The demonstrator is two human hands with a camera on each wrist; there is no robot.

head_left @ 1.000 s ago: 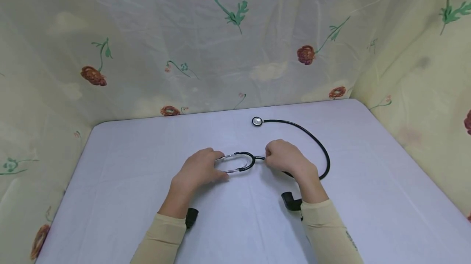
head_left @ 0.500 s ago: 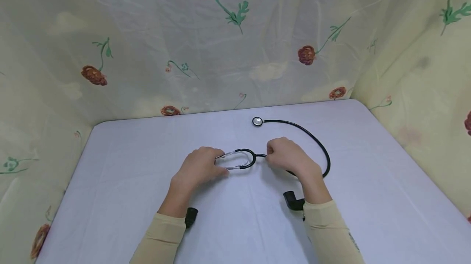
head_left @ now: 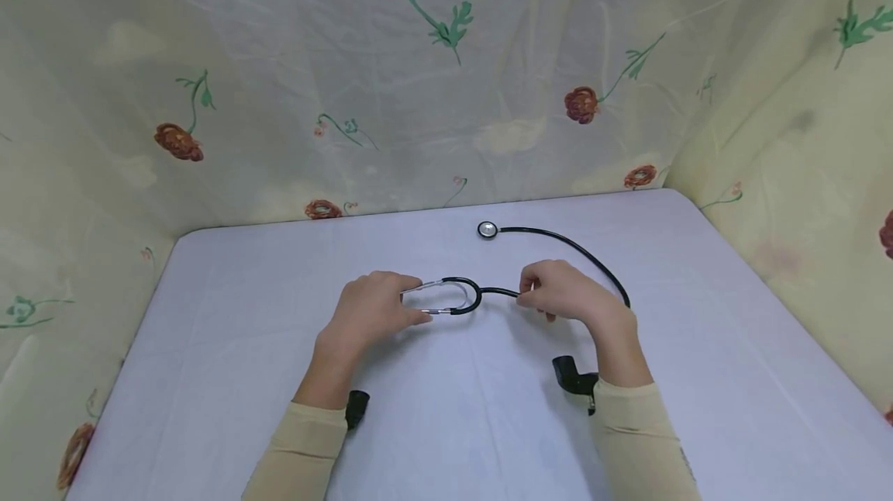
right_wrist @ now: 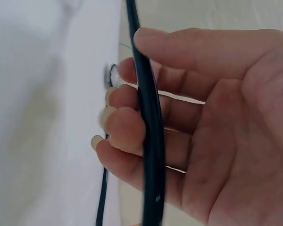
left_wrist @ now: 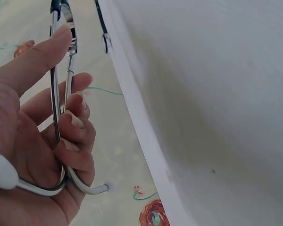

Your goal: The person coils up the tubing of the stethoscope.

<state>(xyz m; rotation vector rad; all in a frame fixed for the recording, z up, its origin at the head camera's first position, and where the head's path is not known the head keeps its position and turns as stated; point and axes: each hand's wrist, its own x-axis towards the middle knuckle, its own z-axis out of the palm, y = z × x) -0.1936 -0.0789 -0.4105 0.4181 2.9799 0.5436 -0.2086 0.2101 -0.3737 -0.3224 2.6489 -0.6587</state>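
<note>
Sleeves: beige, a cuff at each wrist, with a black wrist device [head_left: 575, 378] beside the right cuff and another partly hidden by the left arm.
Left hand [head_left: 370, 305]: fingers curled around the two metal ear tubes [left_wrist: 54, 101], the thumb along them.
Ear tips: one whitish and rounded [left_wrist: 3, 172], the other paler, on bent tube ends below the fingers.
Right hand [head_left: 568, 293]: thumb and curled fingers clamped on the black tubing [right_wrist: 152, 127].
Stethoscope [head_left: 479, 297]: glossy black and silver, its forked end raised between both hands.
Chest piece [head_left: 487, 230]: round, silver with a dark rim, lying on the counter [head_left: 446, 408] toward its far edge, the tubing curving rightward.
Backdrop: pale cloth [head_left: 279, 43] with rust-red flowers.
</note>
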